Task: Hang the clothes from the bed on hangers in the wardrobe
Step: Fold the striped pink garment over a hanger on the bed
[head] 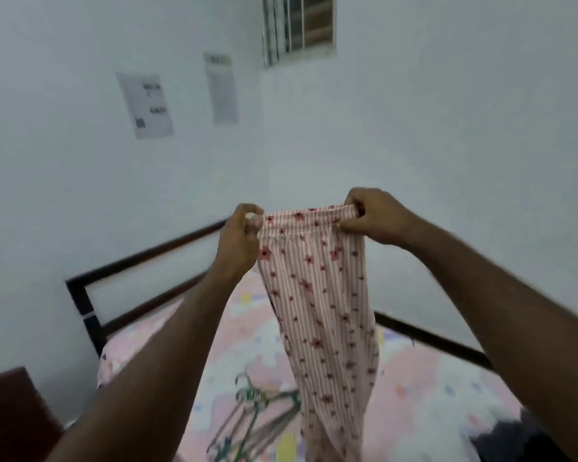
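Above the bed (421, 391), left hand (239, 240) and right hand (376, 215) pinch opposite waistband ends of the striped floral pyjama trousers (317, 295), arms raised; print on the wall papers (146, 106) is illegible.

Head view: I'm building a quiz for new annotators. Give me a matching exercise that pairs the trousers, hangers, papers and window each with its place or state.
Column 1
1. trousers
2. hangers
3. papers
4. window

Column 2
A. lying on the bed
B. barred, at the top of the view
C. held up at the waistband by the left hand and right hand
D. stuck flat on the wall

Pairs: 1-C, 2-A, 3-D, 4-B
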`<action>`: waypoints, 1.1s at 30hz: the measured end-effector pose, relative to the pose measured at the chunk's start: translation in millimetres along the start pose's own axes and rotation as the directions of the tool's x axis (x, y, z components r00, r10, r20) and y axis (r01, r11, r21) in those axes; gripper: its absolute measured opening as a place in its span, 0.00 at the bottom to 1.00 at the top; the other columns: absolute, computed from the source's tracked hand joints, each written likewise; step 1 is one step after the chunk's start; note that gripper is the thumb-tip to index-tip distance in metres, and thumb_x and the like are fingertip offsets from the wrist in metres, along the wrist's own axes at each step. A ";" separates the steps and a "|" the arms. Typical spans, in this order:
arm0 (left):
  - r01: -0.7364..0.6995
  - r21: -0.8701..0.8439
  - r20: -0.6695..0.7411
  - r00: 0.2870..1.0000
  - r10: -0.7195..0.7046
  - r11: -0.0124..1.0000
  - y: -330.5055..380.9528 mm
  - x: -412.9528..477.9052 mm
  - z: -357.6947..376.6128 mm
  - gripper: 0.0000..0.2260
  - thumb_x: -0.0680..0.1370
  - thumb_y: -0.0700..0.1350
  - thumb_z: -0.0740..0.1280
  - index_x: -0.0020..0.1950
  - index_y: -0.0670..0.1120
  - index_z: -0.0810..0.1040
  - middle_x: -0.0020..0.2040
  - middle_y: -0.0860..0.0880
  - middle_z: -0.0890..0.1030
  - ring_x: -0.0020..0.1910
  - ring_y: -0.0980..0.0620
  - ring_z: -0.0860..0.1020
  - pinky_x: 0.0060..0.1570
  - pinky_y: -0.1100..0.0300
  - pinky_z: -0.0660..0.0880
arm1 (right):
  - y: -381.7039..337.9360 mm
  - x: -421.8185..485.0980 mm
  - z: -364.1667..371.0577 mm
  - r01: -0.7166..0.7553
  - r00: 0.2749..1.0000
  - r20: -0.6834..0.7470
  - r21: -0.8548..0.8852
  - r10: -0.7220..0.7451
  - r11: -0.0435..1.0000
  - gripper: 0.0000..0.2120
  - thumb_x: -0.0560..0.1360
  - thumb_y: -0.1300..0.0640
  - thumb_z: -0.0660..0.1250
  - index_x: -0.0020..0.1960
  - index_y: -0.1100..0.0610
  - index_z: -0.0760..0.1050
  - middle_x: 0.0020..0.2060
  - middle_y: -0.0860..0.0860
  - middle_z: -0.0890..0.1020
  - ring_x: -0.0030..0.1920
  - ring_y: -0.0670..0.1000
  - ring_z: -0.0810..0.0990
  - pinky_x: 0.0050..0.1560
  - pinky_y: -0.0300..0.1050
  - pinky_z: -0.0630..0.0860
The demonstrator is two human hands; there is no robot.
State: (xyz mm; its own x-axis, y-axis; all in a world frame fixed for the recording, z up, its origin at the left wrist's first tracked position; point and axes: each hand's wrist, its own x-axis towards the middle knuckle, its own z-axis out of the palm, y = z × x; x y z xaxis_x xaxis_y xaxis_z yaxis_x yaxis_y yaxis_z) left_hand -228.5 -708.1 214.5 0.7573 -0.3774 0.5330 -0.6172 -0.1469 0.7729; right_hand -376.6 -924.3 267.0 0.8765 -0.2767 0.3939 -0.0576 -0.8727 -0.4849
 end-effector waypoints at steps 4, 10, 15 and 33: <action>-0.173 -0.064 -0.049 0.984 0.170 0.983 79.8 68.9 -41.1 0.16 0.80 0.31 0.58 0.49 0.49 0.81 0.49 0.44 0.81 0.38 0.57 0.78 0.30 0.69 0.75 | -53.7 55.0 -75.0 0.037 0.997 -0.070 0.140 -0.028 0.989 0.15 0.73 0.59 0.74 0.55 0.56 0.72 0.39 0.53 0.77 0.37 0.49 0.75 0.38 0.45 0.72; -0.188 -0.152 -0.133 0.977 0.169 0.970 127.7 109.9 -72.6 0.15 0.81 0.32 0.58 0.53 0.45 0.81 0.52 0.46 0.79 0.33 0.51 0.78 0.29 0.58 0.79 | -96.4 83.9 -106.7 0.077 0.972 -0.233 0.284 -0.009 0.956 0.08 0.73 0.62 0.74 0.44 0.65 0.76 0.36 0.56 0.77 0.36 0.50 0.76 0.37 0.43 0.71; -0.193 -0.153 -0.150 0.974 0.171 0.969 132.3 109.6 -77.2 0.12 0.82 0.35 0.56 0.60 0.47 0.75 0.49 0.44 0.76 0.35 0.49 0.77 0.26 0.62 0.76 | -104.7 78.5 -105.6 0.035 0.973 -0.223 0.402 0.061 0.915 0.05 0.75 0.62 0.71 0.46 0.60 0.74 0.38 0.54 0.78 0.38 0.50 0.77 0.39 0.43 0.73; -0.287 0.018 0.724 0.665 0.185 0.958 36.5 28.3 -58.3 0.44 0.65 0.58 0.79 0.76 0.51 0.63 0.70 0.58 0.69 0.67 0.60 0.69 0.65 0.64 0.65 | -109.7 -7.1 43.7 -0.153 0.988 0.081 0.512 0.130 0.845 0.06 0.73 0.65 0.72 0.48 0.66 0.80 0.39 0.55 0.83 0.39 0.48 0.81 0.38 0.40 0.77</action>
State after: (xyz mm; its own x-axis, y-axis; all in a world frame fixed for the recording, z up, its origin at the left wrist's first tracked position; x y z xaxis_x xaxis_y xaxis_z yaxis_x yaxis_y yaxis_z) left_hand -217.1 -670.8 277.8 0.2344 -0.9399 0.2482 -0.8122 -0.0491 0.5813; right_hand -355.5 -809.0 283.3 0.8973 -0.3544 0.2631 0.0621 -0.4888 -0.8702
